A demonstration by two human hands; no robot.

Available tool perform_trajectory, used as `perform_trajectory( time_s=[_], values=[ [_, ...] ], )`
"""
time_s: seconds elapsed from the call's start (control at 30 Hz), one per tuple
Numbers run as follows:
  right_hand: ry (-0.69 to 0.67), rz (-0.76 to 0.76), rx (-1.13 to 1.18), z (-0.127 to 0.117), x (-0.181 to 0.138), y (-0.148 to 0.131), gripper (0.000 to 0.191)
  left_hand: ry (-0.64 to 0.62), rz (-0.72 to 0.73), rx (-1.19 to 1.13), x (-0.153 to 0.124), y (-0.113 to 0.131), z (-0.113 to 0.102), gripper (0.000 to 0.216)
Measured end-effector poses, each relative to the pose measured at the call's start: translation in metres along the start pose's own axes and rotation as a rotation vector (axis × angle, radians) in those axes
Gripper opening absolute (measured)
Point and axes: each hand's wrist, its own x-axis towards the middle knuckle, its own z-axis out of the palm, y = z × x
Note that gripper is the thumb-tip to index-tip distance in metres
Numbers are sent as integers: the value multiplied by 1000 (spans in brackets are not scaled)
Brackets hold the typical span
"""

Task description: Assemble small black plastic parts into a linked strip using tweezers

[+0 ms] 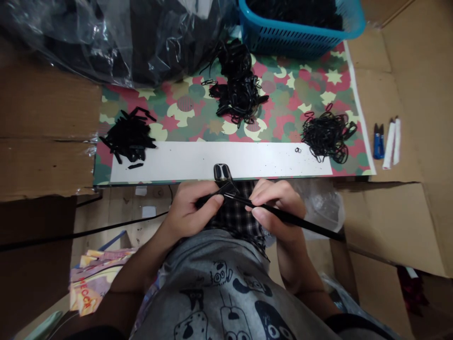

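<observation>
My left hand [187, 210] pinches a small black plastic fitting [226, 190] at the end of a thin black strip [293, 218]. My right hand [276, 208] grips that strip between thumb and fingers, and its long end runs out to the lower right. A black two-slot buckle [222, 172] stands at the near edge of a white board [177, 161], just above my hands. On the patterned mat [198, 113] lie a heap of black loops [237, 85], a tangle of black elastic cord [327, 136], and a pile of cut black strips [129, 137].
A blue slotted basket [300, 28] holding black items stands at the back, beside a clear plastic bag [106, 42] of dark contents. Blue-handled snips [378, 141] and white rolled pieces [391, 146] lie on cardboard to the right. Printed paper packets [92, 283] lie at lower left.
</observation>
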Motion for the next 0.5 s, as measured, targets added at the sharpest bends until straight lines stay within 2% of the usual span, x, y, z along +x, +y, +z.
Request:
perform_trajectory(
  time_s=[0.27,0.5],
  values=[
    [-25,181,25,-7,-2,2,13,-51,57,17,1,-4,-3,33],
    [72,287,564,13,11,26,9,-108,-124,-241,0,-5,1,31]
  ],
)
